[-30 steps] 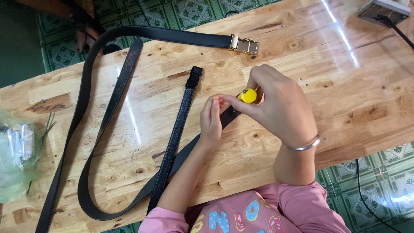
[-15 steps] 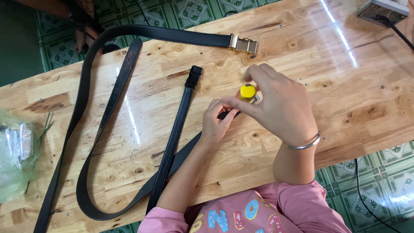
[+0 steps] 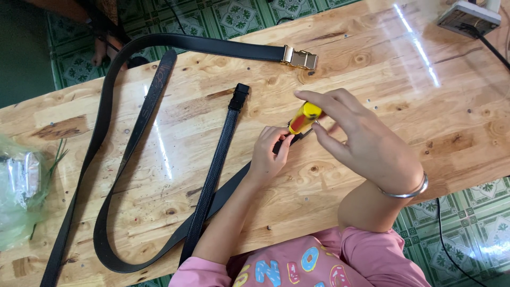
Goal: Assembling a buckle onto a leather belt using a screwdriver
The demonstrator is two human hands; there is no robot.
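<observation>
Yellow-handled small tool [image 3: 305, 117], prob. a screwdriver or awl, sits in the right hand [image 3: 366, 146] over a wooden table [image 3: 372, 69]; only the head view to go on. R fingers [image 3: 324, 101] are curled round the handle top, pinching it, tip aimed down at a black belt end [image 3: 297, 137] near table centre. Left hand [image 3: 268, 154] presses that belt end flat, fingers bent and closed on the strap edge (tip contact is hidden by the hands, can't tell exactly). Belt looks soft, floppy and light, leather-like w/ a smooth face, so it'd slide on the glossy wood unless pinned close to the work point. Tool seems light and rigid; grip on the handle, not the shaft. Second black belt [image 3: 127, 133] w/ gold buckle [image 3: 300, 57] loops across the left side, well apart. Clear plastic bag [image 3: 18, 186] at the far-left edge.
</observation>
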